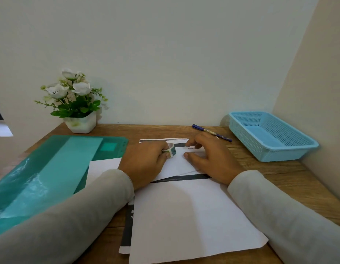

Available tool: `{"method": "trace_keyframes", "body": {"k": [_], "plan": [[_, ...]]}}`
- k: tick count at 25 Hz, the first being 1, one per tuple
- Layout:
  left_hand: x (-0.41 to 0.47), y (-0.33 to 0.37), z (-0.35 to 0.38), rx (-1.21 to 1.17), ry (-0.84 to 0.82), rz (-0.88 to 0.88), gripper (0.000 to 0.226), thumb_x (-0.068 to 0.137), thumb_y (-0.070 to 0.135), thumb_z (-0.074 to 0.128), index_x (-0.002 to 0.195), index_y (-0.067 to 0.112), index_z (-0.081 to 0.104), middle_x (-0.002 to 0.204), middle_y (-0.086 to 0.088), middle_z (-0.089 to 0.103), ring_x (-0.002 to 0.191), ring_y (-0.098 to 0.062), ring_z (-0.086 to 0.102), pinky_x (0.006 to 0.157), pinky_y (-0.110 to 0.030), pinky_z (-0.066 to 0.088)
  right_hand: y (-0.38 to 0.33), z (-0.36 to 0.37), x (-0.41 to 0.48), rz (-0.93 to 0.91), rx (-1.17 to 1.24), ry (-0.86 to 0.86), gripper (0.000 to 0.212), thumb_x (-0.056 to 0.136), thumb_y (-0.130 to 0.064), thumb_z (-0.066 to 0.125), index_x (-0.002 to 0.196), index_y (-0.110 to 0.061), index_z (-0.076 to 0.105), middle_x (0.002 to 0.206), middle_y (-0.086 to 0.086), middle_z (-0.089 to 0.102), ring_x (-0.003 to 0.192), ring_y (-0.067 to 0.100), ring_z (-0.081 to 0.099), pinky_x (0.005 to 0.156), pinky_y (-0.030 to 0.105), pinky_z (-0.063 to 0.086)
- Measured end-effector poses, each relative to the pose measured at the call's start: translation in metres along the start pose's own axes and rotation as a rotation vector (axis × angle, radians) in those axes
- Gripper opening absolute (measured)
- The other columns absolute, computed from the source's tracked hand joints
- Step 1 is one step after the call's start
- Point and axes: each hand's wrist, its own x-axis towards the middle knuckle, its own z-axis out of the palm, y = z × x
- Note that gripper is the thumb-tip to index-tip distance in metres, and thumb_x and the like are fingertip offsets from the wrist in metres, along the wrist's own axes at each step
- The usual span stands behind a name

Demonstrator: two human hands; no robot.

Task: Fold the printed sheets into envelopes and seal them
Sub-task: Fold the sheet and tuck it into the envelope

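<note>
A folded white sheet with dark printed bands lies on the desk between my hands. My left hand grips a small roll of patterned tape at the sheet's left side. Resting on the fold's right part is my right hand, fingers spread and thumb pressing the paper down; whether it pinches a tape end I cannot tell. Nearer me lies a stack of white printed sheets, the lower one showing a dark margin at its left.
A teal plastic folder covers the desk's left part. A white pot of artificial flowers stands at the back left. A blue pen lies behind my right hand, and a light blue mesh basket sits at the right by the wall.
</note>
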Motion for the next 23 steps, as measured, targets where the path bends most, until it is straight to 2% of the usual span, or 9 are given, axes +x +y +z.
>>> {"method": "trace_keyframes", "body": {"k": [2,5,8,12,17,20,23], "plan": [[-0.001,0.001,0.004,-0.008,0.009,0.007,0.015,0.103,0.039,0.044,0.097,0.032,0.056,0.077,0.011,0.051,0.071,-0.012,0.050,0.058,-0.029,0.029,-0.010,0.000,-0.002,-0.051,0.036,0.049,0.021,0.091,-0.038,0.075,0.108,-0.029,0.069,0.107,-0.014,0.066,0.100,0.006,0.060,0.087,0.026,0.053],[0.001,-0.002,0.007,-0.059,0.011,0.003,0.014,0.103,0.039,0.044,0.097,0.032,0.055,0.075,0.013,0.049,0.068,-0.007,0.046,0.058,-0.024,0.029,-0.021,0.008,-0.003,-0.112,0.050,0.022,0.021,0.089,-0.039,0.077,0.105,-0.026,0.073,0.100,-0.014,0.069,0.095,0.003,0.062,0.084,0.029,0.054],[0.000,-0.003,0.009,-0.110,0.034,0.000,0.016,0.103,0.037,0.047,0.100,0.029,0.060,0.072,0.014,0.049,0.067,-0.008,0.048,0.060,-0.026,0.033,-0.022,0.014,-0.003,-0.097,0.075,0.030,0.024,0.088,-0.037,0.079,0.108,-0.025,0.074,0.101,-0.014,0.071,0.094,0.003,0.064,0.084,0.031,0.057],[-0.002,0.000,0.010,-0.201,0.036,-0.010,0.016,0.103,0.035,0.049,0.104,0.027,0.063,0.070,0.016,0.050,0.067,-0.007,0.050,0.059,-0.022,0.034,-0.021,0.016,-0.004,-0.100,0.120,0.070,0.020,0.086,-0.036,0.080,0.102,-0.025,0.074,0.097,-0.014,0.071,0.090,0.005,0.065,0.080,0.035,0.059],[-0.003,0.002,0.010,-0.227,0.022,-0.020,0.017,0.103,0.034,0.049,0.106,0.025,0.063,0.074,0.016,0.052,0.069,-0.006,0.050,0.061,-0.019,0.034,-0.022,0.017,-0.003,-0.096,0.103,0.078,0.014,0.090,-0.028,0.076,0.103,-0.022,0.074,0.095,-0.011,0.072,0.088,0.004,0.065,0.082,0.032,0.059],[-0.004,0.002,0.010,-0.218,0.008,-0.025,0.014,0.103,0.033,0.050,0.102,0.025,0.062,0.070,0.017,0.049,0.066,-0.006,0.048,0.060,-0.018,0.031,-0.020,0.017,-0.005,-0.122,0.083,0.088,0.011,0.093,-0.021,0.073,0.104,-0.021,0.075,0.095,-0.012,0.072,0.088,0.002,0.065,0.082,0.030,0.059],[-0.003,0.002,0.008,-0.231,0.013,-0.026,0.011,0.102,0.032,0.050,0.097,0.028,0.059,0.068,0.014,0.051,0.065,-0.008,0.049,0.059,-0.022,0.033,-0.020,0.018,-0.004,-0.137,0.079,0.076,0.015,0.090,-0.024,0.075,0.105,-0.023,0.073,0.096,-0.013,0.071,0.088,0.003,0.065,0.081,0.031,0.059]]}}
